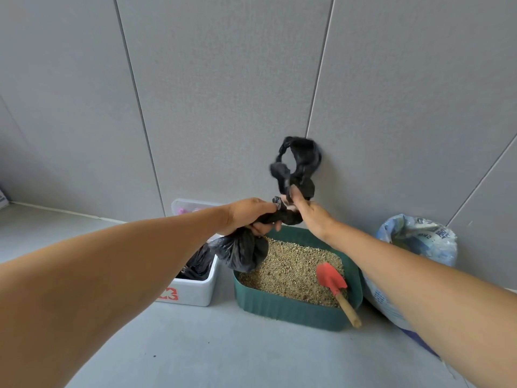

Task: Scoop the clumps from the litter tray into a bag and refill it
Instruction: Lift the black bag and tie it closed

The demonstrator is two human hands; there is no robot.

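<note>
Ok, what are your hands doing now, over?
Left hand gripping twisted neck of black plastic bag. Right hand pinching its loose end, tying. Bag over green litter tray. Nothing in the way.

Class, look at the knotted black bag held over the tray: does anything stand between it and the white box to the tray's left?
Nothing visible does. The black bag, gripped by the left hand and right hand, hangs over the green tray's left edge, right beside the open white box, which already holds dark plastic.

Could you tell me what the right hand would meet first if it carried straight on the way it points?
Probably the grey wall: the right hand points up and away, along the black bag ends it holds. Depth is unclear.
</note>
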